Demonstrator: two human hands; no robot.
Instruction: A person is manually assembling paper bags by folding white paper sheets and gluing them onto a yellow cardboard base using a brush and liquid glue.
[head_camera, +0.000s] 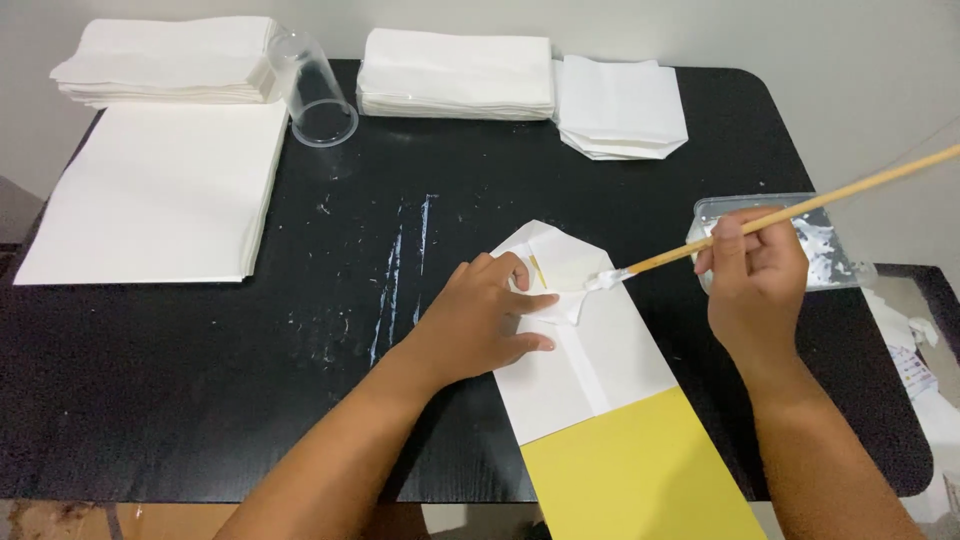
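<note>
1. Hands meet over a folded white paper piece (590, 350) lying near the front right of the black surface (200, 400).
2. The left hand (478, 318) lies flat on the paper's left edge, fingers spread and open, with the fingertips pressing down a small folded flap near the paper's pointed top.
3. The right hand (755, 285) is closed around a long thin wooden brush (790, 212), held like a pen, the handle running up and out past the right edge of the view.
4. The brush's white, wet tip touches the paper just beside the left hand's fingertips.
5. The white paper's top end is folded into a point; a crease runs down its middle, and its lower end lies against a yellow sheet (640, 475) that reaches off the front edge of the surface.
6. A shallow clear plastic tray (835, 255) smeared with white paste sits just behind the right hand, at the right edge of the surface.
7. White streaks and specks mark the middle of the surface, left of the left hand.
8. A wide stack of flat white sheets (160, 190) lies at the far left.
9. Behind it sits another pile of white paper (165, 60), and a clear plastic cup (312, 88) lies on its side against that pile.
10. Two more piles of folded white paper (455, 72) (620, 105) sit along the back edge, well apart from the hands.
</note>
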